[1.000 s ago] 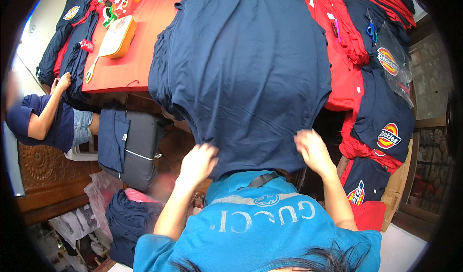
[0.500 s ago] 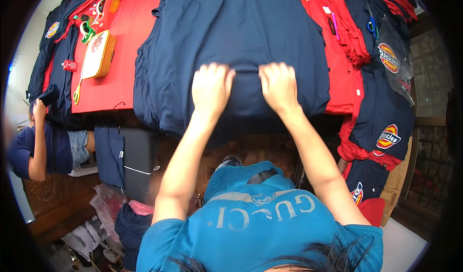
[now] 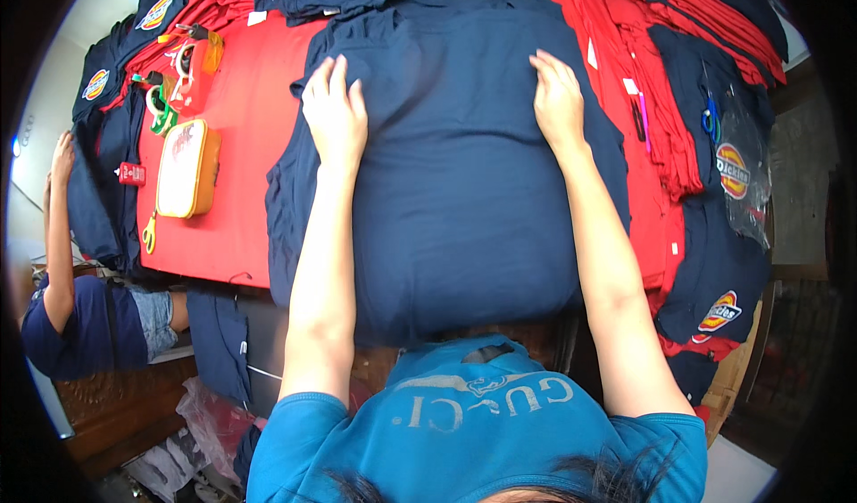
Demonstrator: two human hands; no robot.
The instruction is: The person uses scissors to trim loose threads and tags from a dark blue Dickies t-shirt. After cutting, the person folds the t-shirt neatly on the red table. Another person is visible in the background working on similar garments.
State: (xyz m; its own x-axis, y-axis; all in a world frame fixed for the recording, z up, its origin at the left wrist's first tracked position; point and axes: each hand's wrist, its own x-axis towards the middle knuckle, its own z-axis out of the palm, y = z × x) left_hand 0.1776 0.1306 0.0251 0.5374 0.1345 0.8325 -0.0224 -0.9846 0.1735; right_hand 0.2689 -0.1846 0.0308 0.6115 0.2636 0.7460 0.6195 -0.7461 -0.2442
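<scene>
A folded navy shirt point(image 3: 464, 191) lies on top of a stack of navy shirts on the red-covered table point(image 3: 241, 137), its near edge hanging over the table's front. My left hand point(image 3: 335, 110) rests flat on the shirt's far left part, fingers spread. On the far right part my right hand point(image 3: 558, 97) presses down, also flat. Neither hand grips anything.
Left of the stack lie a yellow pouch point(image 3: 186, 168), small yellow scissors point(image 3: 148, 231), a red tag point(image 3: 132, 174) and sunglasses point(image 3: 183, 57). Red shirts point(image 3: 661, 101) and navy shirts with round badges point(image 3: 728, 235) pile up at the right. Another person point(image 3: 80, 307) sits at the left edge.
My hands lifted the shirt's hanging lower part, folded it up over the stack, and have slid farther across the table to flatten it. The view has tilted closer to the table.
</scene>
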